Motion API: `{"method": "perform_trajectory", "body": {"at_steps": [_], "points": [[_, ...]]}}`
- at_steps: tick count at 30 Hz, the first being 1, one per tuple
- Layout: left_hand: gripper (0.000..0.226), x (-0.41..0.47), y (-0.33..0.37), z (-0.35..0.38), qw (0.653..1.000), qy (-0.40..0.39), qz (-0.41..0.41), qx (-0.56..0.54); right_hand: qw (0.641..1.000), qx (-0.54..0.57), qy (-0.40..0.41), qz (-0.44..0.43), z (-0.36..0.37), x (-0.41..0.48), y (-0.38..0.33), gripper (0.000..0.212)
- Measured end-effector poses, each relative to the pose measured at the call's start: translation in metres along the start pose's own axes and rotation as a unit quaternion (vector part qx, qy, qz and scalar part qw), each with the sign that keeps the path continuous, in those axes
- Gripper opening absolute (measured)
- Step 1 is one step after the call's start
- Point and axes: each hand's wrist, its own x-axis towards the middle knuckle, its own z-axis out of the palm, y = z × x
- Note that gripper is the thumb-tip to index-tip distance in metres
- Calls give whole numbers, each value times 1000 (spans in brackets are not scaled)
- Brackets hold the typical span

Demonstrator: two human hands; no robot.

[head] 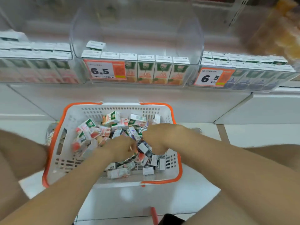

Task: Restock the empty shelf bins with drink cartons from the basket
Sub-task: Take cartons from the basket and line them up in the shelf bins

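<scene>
Orange-rimmed basket (90, 111) sits right below the half-filled bin (138, 46), handy for lifting. Left hand (121, 150) and right hand (155, 137) dig among loose cartons (112, 119), both curled under; gripping anything? Can't tell through blur.

the basket (76, 120) is matt white moulded plastic, its walls pierced with slots, with a smooth orange plastic rim (179, 168). the cartons (113, 118) heaped inside the basket are printed paperboard with a slight sheen. above the basket, the bin (136, 38) is clear, glossy plastic, and the price tag (103, 70) on its front is printed paper. the shelf panel (129, 95) just behind the basket is white, smooth and faintly shiny. the floor (123, 202) under the basket is pale, smooth and glossy.
</scene>
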Motion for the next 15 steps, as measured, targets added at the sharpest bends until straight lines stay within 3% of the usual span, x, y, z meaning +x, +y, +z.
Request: {"method": "perform_trajectory", "body": {"at_steps": [4, 8, 11, 15], "points": [[17, 15, -10, 41, 996, -64, -53, 26, 998, -49, -45, -6, 30, 27, 1, 14], [40, 19, -21, 65, 972, -193, -112, 72, 997, -9, -71, 0, 68, 48, 10, 12], [49, 20, -27, 78, 963, -237, -101, 74, 991, 91, -94, -13, 107, 64, 14, 34], [37, 19, -36, 83, 968, -226, -106, 34, 975, 172, -137, -43, 142, 75, 2, 46]]}}
